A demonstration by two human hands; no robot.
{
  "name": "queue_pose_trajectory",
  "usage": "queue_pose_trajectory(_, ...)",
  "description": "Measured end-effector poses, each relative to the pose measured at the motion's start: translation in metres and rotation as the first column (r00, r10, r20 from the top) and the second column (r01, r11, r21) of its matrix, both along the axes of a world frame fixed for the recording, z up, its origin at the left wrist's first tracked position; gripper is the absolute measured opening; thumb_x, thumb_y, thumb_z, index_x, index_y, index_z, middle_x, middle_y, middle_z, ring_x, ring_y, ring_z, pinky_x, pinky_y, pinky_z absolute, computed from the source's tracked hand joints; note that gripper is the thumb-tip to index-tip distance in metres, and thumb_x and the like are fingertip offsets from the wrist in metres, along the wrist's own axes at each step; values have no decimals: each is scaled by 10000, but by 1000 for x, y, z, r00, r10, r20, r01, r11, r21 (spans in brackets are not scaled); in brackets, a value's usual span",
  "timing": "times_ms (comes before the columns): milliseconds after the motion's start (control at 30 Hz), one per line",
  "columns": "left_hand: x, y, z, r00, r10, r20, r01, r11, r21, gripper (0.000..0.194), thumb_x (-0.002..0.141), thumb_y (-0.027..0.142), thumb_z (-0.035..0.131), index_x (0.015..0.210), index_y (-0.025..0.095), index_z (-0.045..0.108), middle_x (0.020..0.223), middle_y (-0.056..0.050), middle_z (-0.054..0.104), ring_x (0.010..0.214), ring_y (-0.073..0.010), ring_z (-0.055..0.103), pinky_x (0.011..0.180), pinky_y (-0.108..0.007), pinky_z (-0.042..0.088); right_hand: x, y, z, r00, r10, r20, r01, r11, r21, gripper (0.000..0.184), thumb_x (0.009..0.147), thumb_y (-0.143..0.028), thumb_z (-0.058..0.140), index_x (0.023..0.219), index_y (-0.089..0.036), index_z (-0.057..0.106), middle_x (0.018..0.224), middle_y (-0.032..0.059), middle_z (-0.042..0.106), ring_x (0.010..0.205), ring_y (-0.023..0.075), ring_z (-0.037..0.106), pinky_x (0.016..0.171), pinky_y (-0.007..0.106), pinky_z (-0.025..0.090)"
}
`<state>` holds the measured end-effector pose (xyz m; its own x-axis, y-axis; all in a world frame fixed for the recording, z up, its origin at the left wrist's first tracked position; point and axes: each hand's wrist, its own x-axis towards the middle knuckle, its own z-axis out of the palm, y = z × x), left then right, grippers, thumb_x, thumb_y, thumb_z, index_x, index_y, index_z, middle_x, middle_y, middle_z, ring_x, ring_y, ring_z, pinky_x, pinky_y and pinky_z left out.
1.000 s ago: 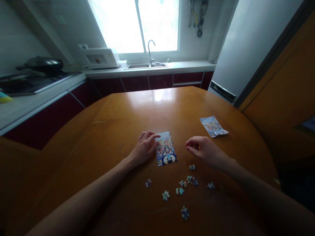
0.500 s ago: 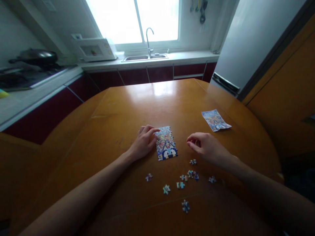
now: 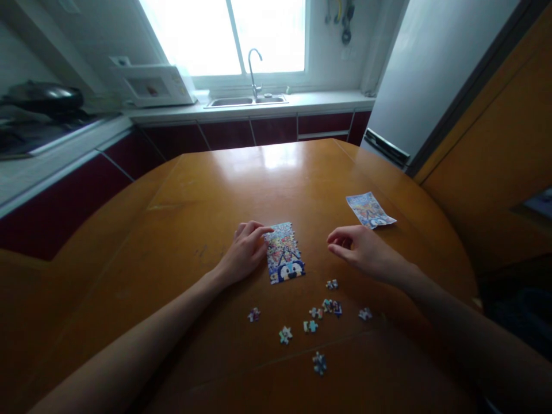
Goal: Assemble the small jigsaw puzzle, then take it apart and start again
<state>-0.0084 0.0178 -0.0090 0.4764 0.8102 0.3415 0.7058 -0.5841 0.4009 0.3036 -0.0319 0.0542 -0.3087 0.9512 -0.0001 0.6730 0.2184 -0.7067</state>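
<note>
A partly assembled jigsaw puzzle (image 3: 284,251) lies flat on the wooden table, with a blue cartoon dog face along its near edge. My left hand (image 3: 248,247) rests at its left side, fingers loosely spread and the index fingertip on the upper left corner. To the right of the puzzle, apart from it, my right hand (image 3: 351,247) hovers with thumb and fingers curled together; whatever they may pinch is hidden. Loose puzzle pieces lie nearer me, among them a single piece (image 3: 332,284) below my right hand, a small cluster (image 3: 332,307) and a piece (image 3: 319,363) closest to me.
A creased printed picture sheet (image 3: 371,210) lies beyond my right hand on the wooden table (image 3: 207,190). Past the table's far edge are a counter with a sink (image 3: 245,102), a microwave (image 3: 153,86) and a pan (image 3: 45,96) on the stove. A fridge (image 3: 425,80) stands at right.
The view has turned slightly to the right, so the table's contents appear further left. My right hand has shifted a little right relative to the puzzle; my left hand keeps its place on it.
</note>
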Motion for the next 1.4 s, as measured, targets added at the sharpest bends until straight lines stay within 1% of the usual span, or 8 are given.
queue_pose_trajectory(200,0,0,2,1000,0,3,0,1000,-2,269,955,217,505,1198,231,620,1142,-68,563,1098,-256,473,1015,-445,416,11,7,3,992,-73,106,73,997,7,101,870,-251,684,915,-173,728,752,31,726,630,134,618,586,268,434)
queue_pose_trajectory(333,0,0,1,1000,-5,7,5,1000,1,258,961,231,506,1191,224,622,1135,-69,566,1086,-253,478,1005,-440,425,20,12,7,981,-114,154,109,993,42,92,870,-249,679,872,-174,732,760,38,729,658,145,643,613,275,449)
queue_pose_trajectory(667,1,-2,4,1000,6,0,-6,1000,-14,267,964,228,489,1199,224,616,1141,-75,562,1096,-254,472,1009,-451,424,11,7,6,975,-72,211,76,997,-15,80,864,-252,694,861,-190,744,756,31,732,649,143,631,582,264,426)
queue_pose_trajectory(833,2,-3,6,1000,3,3,-3,1000,-21,269,953,225,491,1189,219,619,1139,-77,560,1098,-259,466,1012,-456,418,6,0,7,973,9,230,6,998,-65,52,844,-227,709,828,-193,745,755,33,724,641,140,616,569,263,409)
queue_pose_trajectory(1000,1,-3,4,1000,0,3,0,1000,-17,275,948,215,500,1195,231,621,1150,-74,558,1104,-257,466,1017,-462,416,3,-8,6,949,127,290,-113,992,-63,46,811,-187,709,802,-211,747,784,36,731,665,158,627,596,275,402)
queue_pose_trajectory(1200,1,-4,4,1000,-2,4,2,1000,-21,273,959,223,493,1200,230,623,1133,-76,562,1095,-253,467,1012,-460,420,0,-30,12,849,380,368,-342,925,-166,171,766,-86,650,739,-234,730,744,15,731,663,165,652,605,265,390)
queue_pose_trajectory(1300,1,-4,4,1000,-3,3,3,1000,-23,271,958,221,497,1194,228,629,1133,-74,566,1092,-252,469,1009,-456,421,-6,-45,15,795,398,459,-369,916,-156,130,814,-133,636,747,-211,714,783,48,742,705,201,685,622,287,401)
queue_pose_trajectory(1400,1,-3,4,1000,-7,4,7,1000,-22,270,964,219,493,1197,232,628,1139,-73,566,1099,-248,470,1012,-445,422,-15,-57,15,762,377,527,-344,924,-164,59,826,-171,666,844,-186,720,883,85,753,790,251,710,671,314,437)
